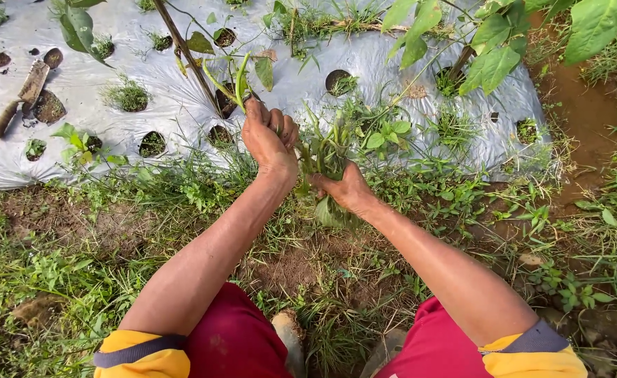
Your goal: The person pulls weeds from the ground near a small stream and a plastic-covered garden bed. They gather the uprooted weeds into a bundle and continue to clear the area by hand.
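My left hand is closed around a few long green stems that stick up from the fist, at the edge of the silver plastic mulch sheet. My right hand grips a thick bunch of pulled green weeds just right of the left hand. Both hands meet over the grassy strip in front of the sheet. Both arms come up from red trousers and yellow sleeves.
The mulch sheet has round planting holes with small plants. A brown wooden-handled tool lies at far left. Leafy plants hang at top right. A thin slanted stake crosses the sheet. Bare soil lies right. My shoe stands below.
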